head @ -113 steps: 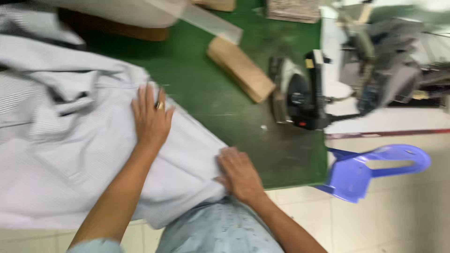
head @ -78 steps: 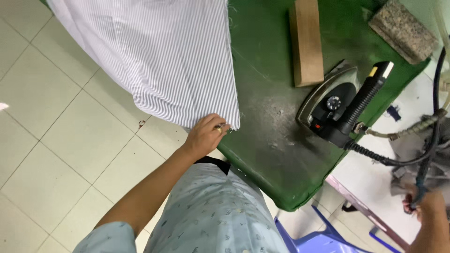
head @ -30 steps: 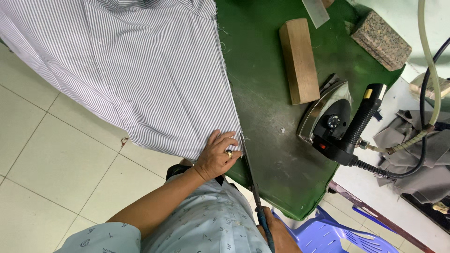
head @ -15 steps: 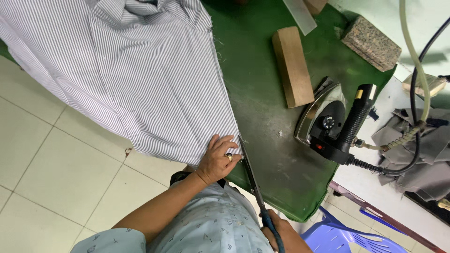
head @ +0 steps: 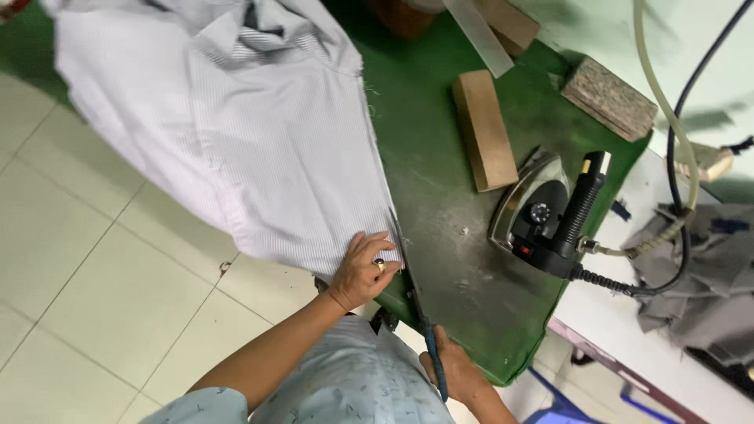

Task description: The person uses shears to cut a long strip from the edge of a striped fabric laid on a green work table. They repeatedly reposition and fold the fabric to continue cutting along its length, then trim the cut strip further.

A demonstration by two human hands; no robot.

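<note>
— Green table; striped cloth hangs off its nine-o'clock edge; left hand flat, pinning the hem.

— Right hand, grip closed on scissors; keep the blades tracking twelve o'clock.

garment blurred, cut off at top

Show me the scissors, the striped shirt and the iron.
scissors (head: 414, 294), head view, on the blades.
striped shirt (head: 259, 149), head view, on the flat panel.
iron (head: 550, 216), head view, on the black body.
</note>
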